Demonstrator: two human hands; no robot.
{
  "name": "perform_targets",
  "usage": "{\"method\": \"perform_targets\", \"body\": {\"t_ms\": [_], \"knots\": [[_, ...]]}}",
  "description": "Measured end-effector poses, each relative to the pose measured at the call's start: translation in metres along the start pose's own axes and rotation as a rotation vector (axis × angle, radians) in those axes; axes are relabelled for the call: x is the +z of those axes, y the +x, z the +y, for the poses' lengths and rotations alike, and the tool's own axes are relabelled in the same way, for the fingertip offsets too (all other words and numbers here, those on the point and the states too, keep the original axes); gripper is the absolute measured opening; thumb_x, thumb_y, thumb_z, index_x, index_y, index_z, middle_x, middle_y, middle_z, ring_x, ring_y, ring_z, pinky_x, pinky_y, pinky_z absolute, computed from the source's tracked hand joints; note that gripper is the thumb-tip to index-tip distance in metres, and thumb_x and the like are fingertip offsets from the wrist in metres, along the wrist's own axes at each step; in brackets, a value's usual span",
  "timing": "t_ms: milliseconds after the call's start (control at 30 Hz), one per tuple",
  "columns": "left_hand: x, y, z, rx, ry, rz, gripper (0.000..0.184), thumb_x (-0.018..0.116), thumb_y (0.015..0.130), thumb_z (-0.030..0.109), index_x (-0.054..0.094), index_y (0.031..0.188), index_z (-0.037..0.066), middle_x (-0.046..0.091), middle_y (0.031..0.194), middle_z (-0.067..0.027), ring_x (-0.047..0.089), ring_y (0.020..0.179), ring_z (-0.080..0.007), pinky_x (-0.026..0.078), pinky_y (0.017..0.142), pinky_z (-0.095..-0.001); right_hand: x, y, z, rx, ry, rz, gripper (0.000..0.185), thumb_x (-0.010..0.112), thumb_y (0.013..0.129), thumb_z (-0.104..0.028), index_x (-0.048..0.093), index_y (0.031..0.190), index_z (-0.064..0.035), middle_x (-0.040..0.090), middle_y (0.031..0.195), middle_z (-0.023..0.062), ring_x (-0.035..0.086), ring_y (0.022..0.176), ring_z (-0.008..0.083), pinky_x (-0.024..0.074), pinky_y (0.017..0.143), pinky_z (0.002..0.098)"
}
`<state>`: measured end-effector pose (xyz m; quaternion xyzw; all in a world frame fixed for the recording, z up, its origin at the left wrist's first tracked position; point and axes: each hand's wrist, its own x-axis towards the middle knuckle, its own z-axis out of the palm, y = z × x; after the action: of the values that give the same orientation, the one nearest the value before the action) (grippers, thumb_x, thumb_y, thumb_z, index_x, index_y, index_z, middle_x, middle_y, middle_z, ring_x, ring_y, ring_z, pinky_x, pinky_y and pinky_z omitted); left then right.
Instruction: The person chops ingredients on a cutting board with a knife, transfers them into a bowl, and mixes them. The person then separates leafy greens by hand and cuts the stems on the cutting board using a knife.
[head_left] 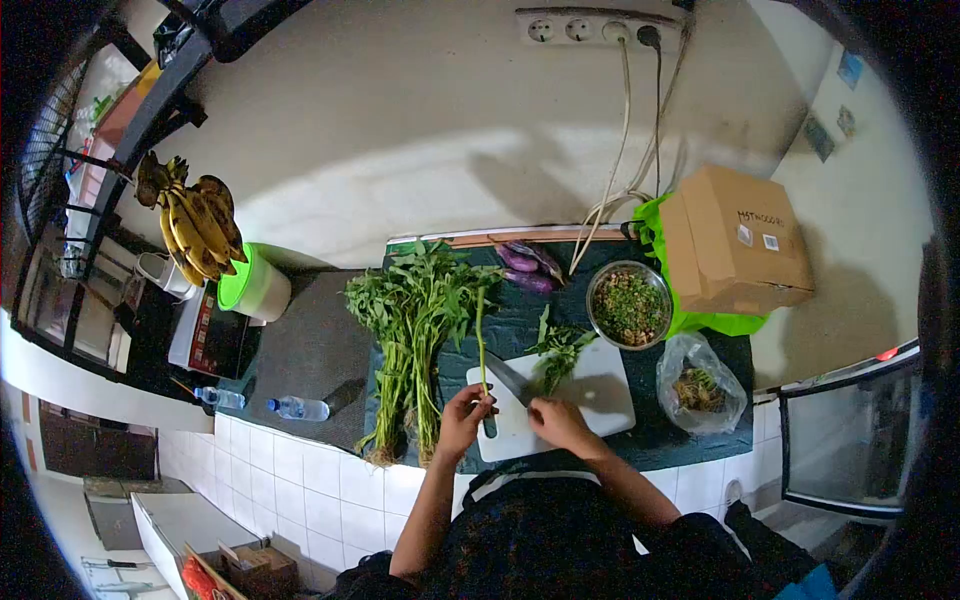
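Observation:
My left hand is closed round the lower part of a long green stem, which stands up over the left edge of the white cutting board. My right hand is closed over the board beside a knife; its blade points up and left. Cut leafy greens lie on the board just above my right hand. Left of the board, large bunches of leafy greens lie on the dark green cloth, roots toward me.
Beyond the board are purple eggplants and a metal bowl of chopped food. A plastic bag and a cardboard box stand at right. Bottles, a green-lidded bucket and hanging bananas are at left.

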<state>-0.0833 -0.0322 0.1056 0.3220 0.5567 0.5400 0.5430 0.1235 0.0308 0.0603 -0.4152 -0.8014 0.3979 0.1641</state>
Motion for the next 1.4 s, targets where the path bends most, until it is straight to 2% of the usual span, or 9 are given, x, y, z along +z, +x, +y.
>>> {"method": "perform_targets", "body": {"t_ms": [133, 200, 433, 667, 833, 900, 1033, 1300, 1400], "knots": [[-0.034, -0.004, -0.034, -0.110, 0.179, -0.038, 0.028, 0.059, 0.094, 0.009, 0.056, 0.119, -0.003, 0.066, 0.099, -0.0093, 0.066, 0.085, -0.0169, 0.054, 0.077, -0.0313, -0.027, 0.019, 0.008, 0.018, -0.035, 0.049, 0.017, 0.065, 0.081, -0.015, 0.063, 0.095, -0.0047, 0.063, 0.091, 0.0152, 0.061, 0.088, 0.0336, 0.0484, 0.076, 0.0434], [-0.048, -0.004, -0.048, -0.171, 0.263, -0.055, 0.032, 0.057, 0.095, 0.010, 0.055, 0.123, -0.004, 0.067, 0.103, -0.0115, 0.066, 0.087, -0.0190, 0.053, 0.078, -0.0328, -0.031, 0.028, 0.014, -0.138, -0.296, 0.451, 0.025, 0.064, 0.083, -0.015, 0.060, 0.103, -0.0025, 0.058, 0.103, 0.0170, 0.055, 0.099, 0.0348, 0.0439, 0.084, 0.0457], [-0.072, -0.009, -0.068, -0.238, 0.315, -0.014, 0.026, 0.053, 0.096, 0.011, 0.058, 0.116, -0.005, 0.068, 0.094, -0.0107, 0.066, 0.085, -0.0186, 0.053, 0.077, -0.0322, -0.014, 0.003, 0.030, 0.079, -0.291, 0.102, 0.024, 0.064, 0.081, -0.014, 0.058, 0.102, -0.0033, 0.056, 0.104, 0.0169, 0.056, 0.093, 0.0363, 0.0457, 0.080, 0.0466], [-0.074, -0.009, -0.087, -0.238, 0.431, 0.153, 0.021, 0.052, 0.093, 0.011, 0.063, 0.105, -0.004, 0.065, 0.081, -0.0058, 0.060, 0.069, -0.0132, 0.048, 0.063, -0.0261, -0.016, 0.013, 0.038, 0.038, -0.381, 0.372, 0.035, 0.069, 0.080, -0.016, 0.060, 0.113, -0.0084, 0.052, 0.115, 0.0159, 0.057, 0.095, 0.0349, 0.0486, 0.078, 0.0460], [-0.067, -0.005, -0.073, -0.189, 0.301, 0.234, 0.021, 0.053, 0.093, 0.014, 0.065, 0.103, 0.000, 0.058, 0.073, 0.0000, 0.050, 0.062, -0.0091, 0.040, 0.056, -0.0246, -0.030, 0.053, 0.056, -0.022, -0.306, 0.231, 0.049, 0.074, 0.078, -0.025, 0.060, 0.124, -0.0167, 0.051, 0.114, 0.0124, 0.057, 0.101, 0.0326, 0.0495, 0.084, 0.0435], [-0.065, -0.004, -0.065, -0.154, 0.267, 0.258, 0.021, 0.053, 0.092, 0.014, 0.065, 0.103, 0.001, 0.056, 0.072, 0.0014, 0.047, 0.061, -0.0081, 0.038, 0.055, -0.0240, -0.030, 0.068, 0.066, 0.086, -0.255, -0.017, 0.033, 0.072, 0.079, -0.021, 0.066, 0.111, -0.0138, 0.054, 0.110, 0.0125, 0.059, 0.095, 0.0322, 0.0504, 0.081, 0.0437], [-0.071, -0.005, -0.058, -0.286, 0.231, 0.222, 0.026, 0.050, 0.096, 0.016, 0.063, 0.111, 0.000, 0.061, 0.088, 0.0002, 0.052, 0.075, -0.0074, 0.042, 0.067, -0.0230, -0.029, 0.100, 0.087, 0.149, -0.300, -0.115, 0.019, 0.069, 0.080, -0.016, 0.069, 0.098, -0.0116, 0.057, 0.102, 0.0134, 0.061, 0.089, 0.0331, 0.0510, 0.077, 0.0443], [-0.071, -0.002, -0.072, -0.309, 0.225, 0.158, 0.028, 0.051, 0.096, 0.022, 0.064, 0.109, 0.001, 0.060, 0.082, 0.0009, 0.049, 0.067, -0.0067, 0.039, 0.059, -0.0227, -0.048, 0.135, 0.095, -0.139, -0.096, 0.209, 0.027, 0.054, 0.085, -0.003, 0.064, 0.110, -0.0046, 0.059, 0.114, 0.0182, 0.060, 0.093, 0.0383, 0.0495, 0.083, 0.0457], [-0.077, -0.005, -0.069, -0.299, 0.341, -0.036, 0.030, 0.053, 0.095, 0.026, 0.066, 0.106, 0.001, 0.063, 0.083, -0.0013, 0.052, 0.069, -0.0086, 0.042, 0.061, -0.0243, -0.061, 0.126, 0.086, -0.204, 0.002, 0.255, 0.026, 0.056, 0.083, -0.005, 0.063, 0.108, -0.0017, 0.061, 0.109, 0.0202, 0.059, 0.099, 0.0389, 0.0490, 0.087, 0.0432]]}}
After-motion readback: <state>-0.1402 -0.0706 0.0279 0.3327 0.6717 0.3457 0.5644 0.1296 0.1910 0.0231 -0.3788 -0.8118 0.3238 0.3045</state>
